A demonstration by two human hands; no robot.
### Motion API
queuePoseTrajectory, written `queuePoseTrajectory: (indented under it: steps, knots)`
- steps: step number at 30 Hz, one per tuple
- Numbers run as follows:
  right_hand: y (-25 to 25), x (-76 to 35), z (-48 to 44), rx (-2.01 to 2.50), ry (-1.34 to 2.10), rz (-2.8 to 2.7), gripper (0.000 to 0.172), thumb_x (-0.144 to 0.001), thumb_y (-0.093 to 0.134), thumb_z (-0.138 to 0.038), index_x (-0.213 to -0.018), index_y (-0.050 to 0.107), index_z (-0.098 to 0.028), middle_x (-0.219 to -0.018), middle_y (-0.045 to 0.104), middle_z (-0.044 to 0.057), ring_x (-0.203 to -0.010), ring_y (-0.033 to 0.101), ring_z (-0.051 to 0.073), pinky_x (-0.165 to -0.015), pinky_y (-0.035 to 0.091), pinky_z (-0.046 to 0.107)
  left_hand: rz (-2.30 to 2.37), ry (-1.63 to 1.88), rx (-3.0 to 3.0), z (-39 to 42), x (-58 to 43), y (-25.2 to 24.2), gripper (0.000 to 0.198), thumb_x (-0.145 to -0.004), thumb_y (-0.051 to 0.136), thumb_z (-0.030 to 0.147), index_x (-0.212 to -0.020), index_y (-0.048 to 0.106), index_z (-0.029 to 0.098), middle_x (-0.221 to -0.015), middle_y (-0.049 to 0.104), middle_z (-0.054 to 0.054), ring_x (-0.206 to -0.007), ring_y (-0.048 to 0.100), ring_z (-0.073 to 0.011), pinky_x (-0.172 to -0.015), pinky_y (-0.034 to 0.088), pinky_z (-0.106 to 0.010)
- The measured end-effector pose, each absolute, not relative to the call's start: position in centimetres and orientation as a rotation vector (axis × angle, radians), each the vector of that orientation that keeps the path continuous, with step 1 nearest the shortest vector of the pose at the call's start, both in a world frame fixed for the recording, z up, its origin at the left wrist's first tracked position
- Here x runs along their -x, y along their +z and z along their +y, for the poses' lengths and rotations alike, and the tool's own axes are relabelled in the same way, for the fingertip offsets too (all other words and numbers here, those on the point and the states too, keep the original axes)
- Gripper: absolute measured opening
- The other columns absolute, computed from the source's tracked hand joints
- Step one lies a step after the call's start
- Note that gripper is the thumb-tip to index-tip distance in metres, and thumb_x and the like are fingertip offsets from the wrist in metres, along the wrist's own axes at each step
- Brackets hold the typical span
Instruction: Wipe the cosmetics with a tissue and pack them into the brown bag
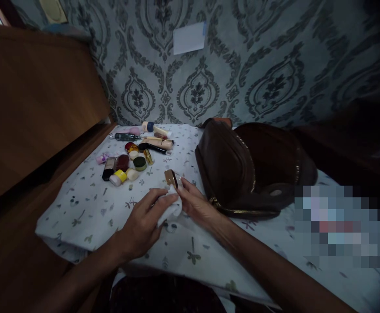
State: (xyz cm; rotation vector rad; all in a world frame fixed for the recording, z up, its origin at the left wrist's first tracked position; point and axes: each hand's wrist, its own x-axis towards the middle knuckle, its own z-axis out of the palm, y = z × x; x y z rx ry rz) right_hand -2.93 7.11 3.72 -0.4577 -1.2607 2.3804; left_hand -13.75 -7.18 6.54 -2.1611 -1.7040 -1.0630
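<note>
Over the front middle of the table, my left hand (147, 215) grips a white wipe (171, 211) with its fingers bent. The wipe is pressed against a small gold and clear cosmetic container (173, 179). My right hand (194, 202) has its fingers closed around that container from the right, and part of it is hidden by the fingers and wipe. Just beyond, to the left, lies a group of cosmetics: a yellow-banded jar (120, 176), a dark green round pot (139, 163), a gold lipstick tube (148, 156) and a black brush (155, 148).
A dark brown leather bag (229, 161) with gold zips stands right of my hands. The table's patterned white cloth (105, 221) reaches the front edge. A wooden panel (36, 95) rises at left, and patterned wallpaper (196, 87) covers the wall behind. At right, one patch is pixelated.
</note>
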Motion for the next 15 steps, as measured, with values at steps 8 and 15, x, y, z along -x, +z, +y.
queuePoseTrajectory:
  steps: [8,15]
  knots:
    - [3.3,2.7,7.5,0.291,2.424,-1.473,0.063,-0.057,0.084,-0.059,-0.104,0.068,-0.021,-0.084,0.065,0.000,-0.065,0.053,0.011,-0.051,0.037,0.019,-1.775,-1.325,2.119,-7.3,13.2,8.5,0.040,-0.095,0.048,0.010,-0.132,0.053,0.024,-0.112,0.061,-0.009,-0.108,0.060,-0.0197,-0.092,0.052,-0.033]
    - [4.7,2.3,7.0,0.186,2.551,-1.431,0.041,-0.061,0.082,-0.036,-0.097,0.069,-0.020,-0.087,0.067,0.002,-0.076,0.061,0.015,-0.065,0.049,0.025,-1.960,-1.518,1.829,-5.8,14.9,9.8,0.021,-0.094,0.054,0.022,-0.114,0.063,0.021,-0.106,0.067,-0.005,-0.098,0.062,-0.0193,-0.087,0.051,-0.033]
